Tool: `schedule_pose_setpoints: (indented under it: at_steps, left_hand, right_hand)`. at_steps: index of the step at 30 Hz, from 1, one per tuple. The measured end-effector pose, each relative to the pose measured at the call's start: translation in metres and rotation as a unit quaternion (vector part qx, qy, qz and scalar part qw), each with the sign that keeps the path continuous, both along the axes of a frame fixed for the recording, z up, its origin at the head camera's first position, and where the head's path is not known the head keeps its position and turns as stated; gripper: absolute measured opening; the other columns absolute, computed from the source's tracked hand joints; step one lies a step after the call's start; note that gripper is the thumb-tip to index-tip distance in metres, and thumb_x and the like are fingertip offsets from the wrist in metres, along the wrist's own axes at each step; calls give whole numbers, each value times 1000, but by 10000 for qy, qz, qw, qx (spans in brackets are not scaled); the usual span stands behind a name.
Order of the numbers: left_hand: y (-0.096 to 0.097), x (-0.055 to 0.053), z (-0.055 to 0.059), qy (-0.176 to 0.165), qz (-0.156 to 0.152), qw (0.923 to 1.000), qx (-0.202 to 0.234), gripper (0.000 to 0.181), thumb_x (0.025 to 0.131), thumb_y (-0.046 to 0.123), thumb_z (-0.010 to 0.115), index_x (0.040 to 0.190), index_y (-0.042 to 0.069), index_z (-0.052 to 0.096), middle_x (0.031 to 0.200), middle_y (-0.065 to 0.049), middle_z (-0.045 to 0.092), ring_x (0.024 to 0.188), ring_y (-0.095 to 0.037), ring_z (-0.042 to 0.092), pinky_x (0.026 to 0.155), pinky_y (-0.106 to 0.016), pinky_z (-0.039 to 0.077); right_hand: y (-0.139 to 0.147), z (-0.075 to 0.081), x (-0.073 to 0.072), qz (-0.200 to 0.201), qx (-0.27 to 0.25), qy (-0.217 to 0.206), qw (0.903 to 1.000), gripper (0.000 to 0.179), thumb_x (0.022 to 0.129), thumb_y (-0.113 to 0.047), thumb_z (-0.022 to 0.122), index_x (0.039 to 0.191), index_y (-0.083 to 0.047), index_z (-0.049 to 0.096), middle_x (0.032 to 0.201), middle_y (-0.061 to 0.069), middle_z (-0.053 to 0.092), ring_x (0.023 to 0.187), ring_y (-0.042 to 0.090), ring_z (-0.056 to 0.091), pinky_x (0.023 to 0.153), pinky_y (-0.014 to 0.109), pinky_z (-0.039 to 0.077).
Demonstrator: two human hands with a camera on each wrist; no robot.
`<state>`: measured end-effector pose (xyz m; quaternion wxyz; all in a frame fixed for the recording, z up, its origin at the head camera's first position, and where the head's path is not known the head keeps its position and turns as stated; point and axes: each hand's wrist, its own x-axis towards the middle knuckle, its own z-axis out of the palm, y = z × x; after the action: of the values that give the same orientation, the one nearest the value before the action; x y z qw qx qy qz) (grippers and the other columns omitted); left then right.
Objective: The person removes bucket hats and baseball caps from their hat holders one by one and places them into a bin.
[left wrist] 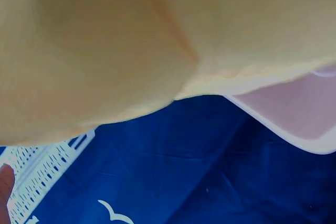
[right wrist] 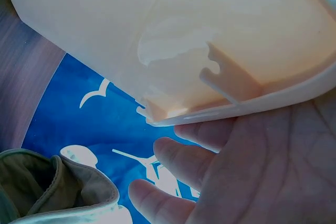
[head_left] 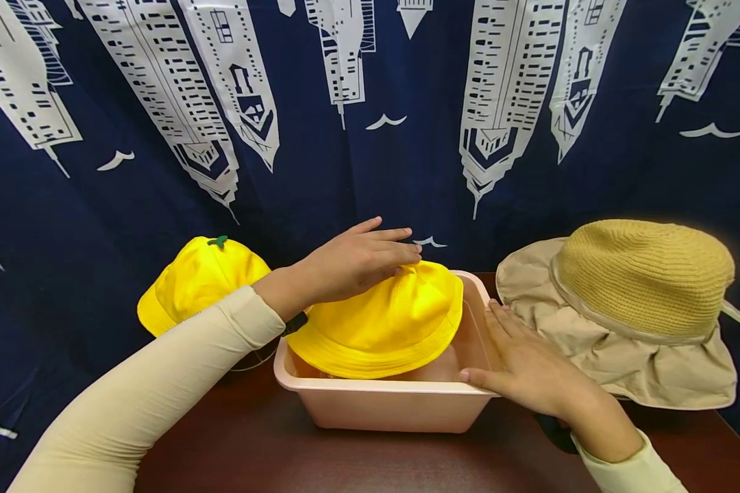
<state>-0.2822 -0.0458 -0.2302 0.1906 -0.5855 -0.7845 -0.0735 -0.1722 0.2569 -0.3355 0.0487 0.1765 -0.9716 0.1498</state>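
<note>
A yellow bucket hat (head_left: 385,329) sits tilted in a pink plastic basin (head_left: 395,405), its brim angled toward the front. Over the hat's crown lies my left hand (head_left: 360,261), fingers extended to the right and fingertips at the top of the crown. In the left wrist view, a blurred pale yellow surface (left wrist: 94,56) fills the upper part. My right hand (head_left: 530,363) rests against the basin's right side, with its thumb on the front rim. From the right wrist view, its nearly straight fingers (right wrist: 184,161) lie along the outside of the basin.
To the left is a yellow cap (head_left: 203,281) with a green stem on top, partly behind my left sleeve. A straw hat (head_left: 647,281) with a wide beige cloth brim stands close by my right hand. Behind everything hangs a navy curtain (head_left: 407,178) printed with white buildings.
</note>
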Motion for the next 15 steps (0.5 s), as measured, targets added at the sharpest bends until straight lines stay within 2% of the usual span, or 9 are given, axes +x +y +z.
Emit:
schedule_pose_setpoints:
  at_steps: [6, 10, 15]
  left_hand:
    - [0, 9, -1, 9, 1, 10000, -75, 40, 98, 18, 63, 138, 17, 60, 142, 3, 56, 143, -13, 35, 120, -41, 15]
    - [0, 13, -2, 40, -51, 10000, -69, 41, 97, 18, 64, 138, 16, 60, 142, 3, 56, 143, -14, 35, 120, -40, 15]
    - [1, 15, -9, 139, -159, 9996, -166, 40, 97, 16, 65, 136, 16, 61, 141, 3, 57, 143, -15, 34, 120, -41, 14]
  right_hand:
    - [-2, 3, 0, 93, -43, -24, 9999, 108, 87, -69, 56, 154, 7, 20, 162, 23, 16, 148, 40, 15, 113, 63, 17]
    - [-2, 3, 0, 20, -29, -84, 10000, 110, 86, -71, 56, 155, 6, 19, 162, 23, 15, 148, 39, 14, 113, 63, 18]
    - [-1, 3, 1, 41, -74, -55, 9999, 108, 87, -70, 57, 154, 6, 20, 162, 23, 16, 148, 40, 15, 113, 64, 18]
